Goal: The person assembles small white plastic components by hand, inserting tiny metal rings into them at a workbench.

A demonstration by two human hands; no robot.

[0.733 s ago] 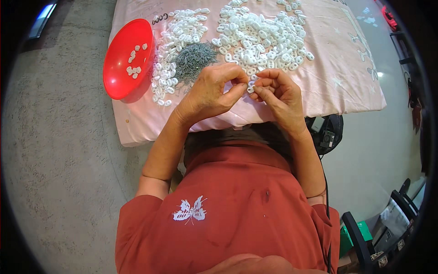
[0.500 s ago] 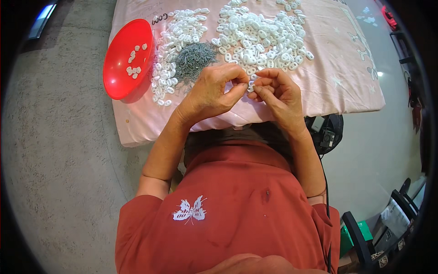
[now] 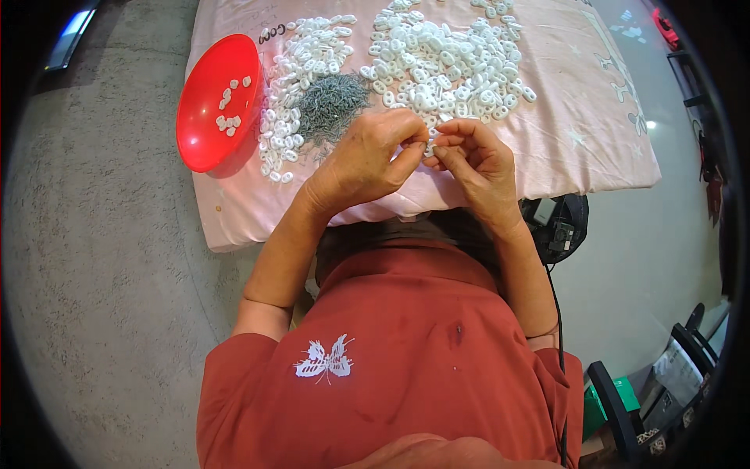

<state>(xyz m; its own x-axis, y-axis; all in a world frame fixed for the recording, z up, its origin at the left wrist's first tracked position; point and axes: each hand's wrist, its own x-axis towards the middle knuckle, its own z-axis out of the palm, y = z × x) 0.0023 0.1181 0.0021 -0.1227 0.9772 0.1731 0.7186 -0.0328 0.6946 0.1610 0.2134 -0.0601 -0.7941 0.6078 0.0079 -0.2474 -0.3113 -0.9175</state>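
Note:
My left hand [image 3: 367, 156] and my right hand [image 3: 483, 168] meet fingertip to fingertip above the near part of the table. A small white plastic piece [image 3: 430, 152] sits pinched between the thumb and fingers of my right hand. The left thumb and forefinger are pressed together against its side; whatever they hold is too small and hidden to name. Just beyond my left hand lies a heap of small grey metal screws [image 3: 332, 105]. White oval plastic pieces with holes form a large pile [image 3: 449, 66] beyond both hands and another pile [image 3: 312, 51] around the screws.
A red bowl [image 3: 194, 117] with several small pale pieces stands at the table's left edge. Pink patterned cloth [image 3: 578, 109] covers the table. A black round holder with small devices [image 3: 561, 234] hangs by the near right edge, and a dark cable runs down from it.
Both hands stay in nearly the same place, with only a slight shift of the fingertips around the white piece. The piles and the bowl look unchanged.

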